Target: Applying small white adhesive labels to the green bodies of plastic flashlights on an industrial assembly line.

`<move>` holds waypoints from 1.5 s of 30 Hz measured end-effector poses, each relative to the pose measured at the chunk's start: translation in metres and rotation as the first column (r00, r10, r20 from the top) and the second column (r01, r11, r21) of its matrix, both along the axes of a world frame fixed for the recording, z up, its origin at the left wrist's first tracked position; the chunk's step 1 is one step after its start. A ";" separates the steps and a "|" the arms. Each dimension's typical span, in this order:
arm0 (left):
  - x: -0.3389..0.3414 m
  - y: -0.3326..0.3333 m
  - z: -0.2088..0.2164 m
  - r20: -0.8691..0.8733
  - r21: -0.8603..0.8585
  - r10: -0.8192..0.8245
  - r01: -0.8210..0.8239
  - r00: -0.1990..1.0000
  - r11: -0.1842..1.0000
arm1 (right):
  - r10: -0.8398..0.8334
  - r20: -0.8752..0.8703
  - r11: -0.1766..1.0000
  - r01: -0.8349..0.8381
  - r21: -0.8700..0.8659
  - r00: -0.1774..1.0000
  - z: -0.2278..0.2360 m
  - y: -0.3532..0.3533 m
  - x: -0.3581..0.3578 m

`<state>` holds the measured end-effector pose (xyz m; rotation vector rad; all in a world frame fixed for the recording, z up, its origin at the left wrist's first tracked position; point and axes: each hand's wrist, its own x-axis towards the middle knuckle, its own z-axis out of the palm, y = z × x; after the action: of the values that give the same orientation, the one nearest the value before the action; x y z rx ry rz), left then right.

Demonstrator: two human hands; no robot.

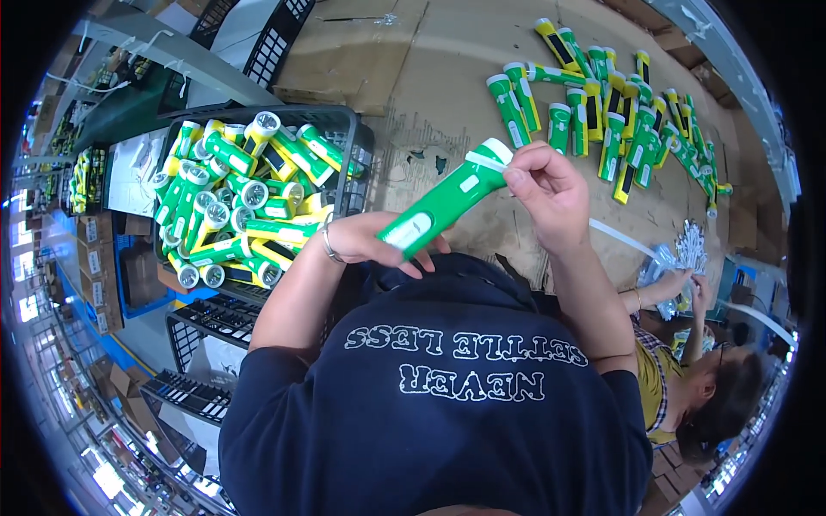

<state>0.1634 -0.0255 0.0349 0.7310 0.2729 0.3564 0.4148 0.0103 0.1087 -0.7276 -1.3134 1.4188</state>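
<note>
A green flashlight (447, 199) with a white head and a white switch panel is held at a slant in front of my chest. My left hand (374, 241) is closed round its tail end, some fingers passing beneath it. At the head end, my right hand (551, 185) pinches a thin white strap (487, 161) that lies across the flashlight's neck. Left of me, a black plastic crate (354, 185) is heaped with green, yellow and white flashlights (228, 155), many with their lenses showing. Further green and yellow flashlights (637, 129) lie loosely grouped on the cardboard-covered table at the far right.
Worn cardboard (465, 77) covers the table. At the right, another person's hands (675, 284) work by a bundle of thin whitish pieces (690, 248) and clear plastic. More black crates (206, 331) stand at my lower left. A grey metal frame (185, 56) crosses the upper left.
</note>
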 end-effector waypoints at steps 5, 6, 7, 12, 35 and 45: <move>0.011 0.004 0.015 0.123 -0.232 0.086 -0.056 0.989 0.971 | 0.014 0.146 1.000 -0.017 0.019 0.989 -0.009 0.001 0.003; 0.011 0.004 0.016 0.139 -0.225 0.121 -0.087 0.983 0.970 | 0.012 0.146 1.000 -0.015 0.019 0.989 -0.011 0.000 0.004; 0.012 0.004 0.016 0.122 -0.206 0.125 -0.098 0.985 0.974 | 0.026 0.127 0.999 -0.028 0.015 0.992 -0.012 0.000 0.004; 0.019 0.004 0.006 0.178 -0.387 0.058 0.016 0.982 0.922 | 0.171 0.068 0.983 -0.166 -0.078 0.983 -0.008 -0.011 -0.006; 0.061 -0.007 0.054 -0.193 0.260 0.640 -0.590 0.744 0.764 | 0.014 0.295 0.988 0.032 -0.152 0.955 -0.010 -0.028 -0.013; 0.057 0.005 0.030 -0.289 0.523 0.831 -0.648 0.475 0.553 | -0.093 0.555 0.987 0.150 -0.059 0.827 0.004 -0.031 -0.003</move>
<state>0.2207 -0.0202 0.0654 1.0309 1.1068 1.1050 0.4120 -0.0205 0.1123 -1.3403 -1.6010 1.2169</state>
